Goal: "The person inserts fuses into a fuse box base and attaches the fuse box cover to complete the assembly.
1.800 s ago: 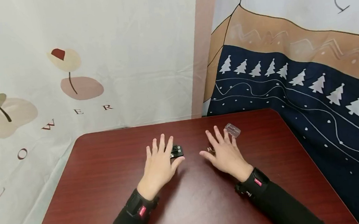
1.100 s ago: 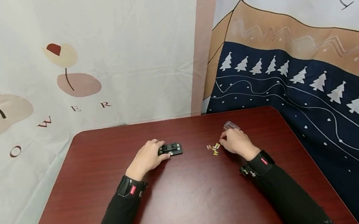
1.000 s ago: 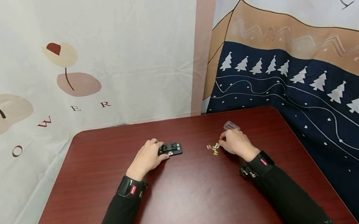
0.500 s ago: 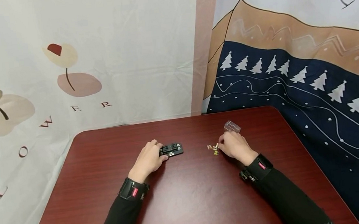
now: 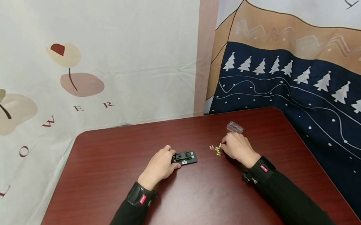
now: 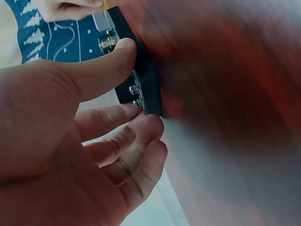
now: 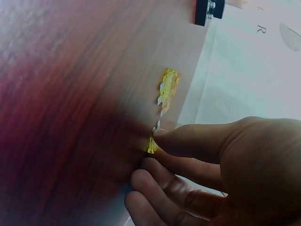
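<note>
In the head view my left hand (image 5: 159, 167) grips the left end of a black fuse block (image 5: 185, 157) low over the table. The left wrist view has my thumb on the block's screw-terminal side and fingertips at its lower end and back. My right hand (image 5: 238, 148) is at the right edge of a small group of yellow blade fuses (image 5: 217, 150). Up close in the right wrist view, thumb and index finger pinch one yellow fuse (image 7: 151, 146) at the table surface, its prong partly hidden by the thumb. Other fuses (image 7: 169, 89) lie just beyond it.
A clear plastic cover (image 5: 235, 127) lies behind my right hand. The reddish-brown table (image 5: 189, 205) has rounded far corners and stands against a printed white curtain (image 5: 149, 57) and a navy one with trees (image 5: 275, 110).
Both hands, spread over the things at first, came down to grip the fuse block and reach the fuses. In the last half second the left hand has brought the block rightward and nearer.
</note>
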The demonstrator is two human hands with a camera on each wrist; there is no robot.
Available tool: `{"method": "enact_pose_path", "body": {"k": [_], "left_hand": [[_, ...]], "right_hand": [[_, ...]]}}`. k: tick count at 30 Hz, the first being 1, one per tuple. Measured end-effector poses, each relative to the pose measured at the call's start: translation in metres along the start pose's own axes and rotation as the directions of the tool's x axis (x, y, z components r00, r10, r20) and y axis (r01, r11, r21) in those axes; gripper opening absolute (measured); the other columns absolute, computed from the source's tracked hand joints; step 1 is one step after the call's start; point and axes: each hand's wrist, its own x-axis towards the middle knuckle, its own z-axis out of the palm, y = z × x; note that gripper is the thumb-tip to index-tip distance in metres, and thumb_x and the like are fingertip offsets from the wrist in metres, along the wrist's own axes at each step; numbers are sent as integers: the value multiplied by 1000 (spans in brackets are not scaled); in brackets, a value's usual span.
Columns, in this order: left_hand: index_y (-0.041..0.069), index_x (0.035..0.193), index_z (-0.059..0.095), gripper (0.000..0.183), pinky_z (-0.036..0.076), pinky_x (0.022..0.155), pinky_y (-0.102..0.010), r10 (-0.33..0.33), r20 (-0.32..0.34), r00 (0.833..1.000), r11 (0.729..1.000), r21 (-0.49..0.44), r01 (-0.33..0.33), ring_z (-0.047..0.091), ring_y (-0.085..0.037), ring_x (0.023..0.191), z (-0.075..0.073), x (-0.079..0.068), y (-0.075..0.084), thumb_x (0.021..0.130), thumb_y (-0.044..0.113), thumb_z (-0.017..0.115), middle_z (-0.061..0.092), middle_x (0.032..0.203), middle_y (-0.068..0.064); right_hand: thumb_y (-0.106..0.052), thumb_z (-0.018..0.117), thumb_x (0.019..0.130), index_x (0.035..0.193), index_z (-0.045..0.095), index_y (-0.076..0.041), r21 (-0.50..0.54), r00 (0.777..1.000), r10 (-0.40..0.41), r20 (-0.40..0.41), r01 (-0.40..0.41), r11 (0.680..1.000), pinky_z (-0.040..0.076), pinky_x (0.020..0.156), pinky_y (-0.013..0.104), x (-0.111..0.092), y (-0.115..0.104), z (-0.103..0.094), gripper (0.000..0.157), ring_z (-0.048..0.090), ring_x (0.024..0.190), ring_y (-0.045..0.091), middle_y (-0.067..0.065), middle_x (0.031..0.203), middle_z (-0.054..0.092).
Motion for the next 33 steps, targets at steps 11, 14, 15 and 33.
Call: {"method": "enact_pose_path", "body": {"k": [11, 14, 15, 33], "left_hand": [[3, 127, 73, 51, 55, 87, -43, 73, 14, 997, 997, 14, -73, 59, -21, 90, 7, -2, 21, 90, 37, 83, 61, 111, -6], [3, 125, 73, 51, 56, 85, -44, 74, 10, 997, 997, 8, -74, 59, -21, 89, 6, -2, 22, 89, 36, 84, 61, 109, -6], [2, 125, 73, 51, 56, 84, -44, 74, 9, 997, 997, 6, -74, 59, -21, 88, 6, -2, 22, 89, 37, 84, 61, 109, -6], [3, 125, 74, 52, 54, 82, -43, 76, 9, 997, 997, -36, -75, 58, -20, 86, 6, -2, 19, 86, 37, 86, 60, 106, -4]], "right_hand": [[-17, 74, 92, 99, 83, -8, 4, 999, 36, 17, -36, 999, 59, 70, 54, 3, 3, -1, 15, 69, 79, 30, 14, 102, 77], [-18, 74, 92, 97, 82, -9, 7, 999, 45, 28, -46, 999, 58, 69, 52, 3, 3, -2, 13, 67, 74, 28, 12, 97, 76], [-18, 75, 93, 96, 81, -9, 11, 999, 46, 24, -46, 999, 57, 68, 51, 4, 3, -3, 12, 66, 72, 27, 11, 95, 76], [-14, 75, 95, 96, 80, -16, 215, 964, -261, -49, 265, 940, 54, 69, 33, 4, -57, -13, 6, 59, 77, 12, -5, 89, 67]]}}
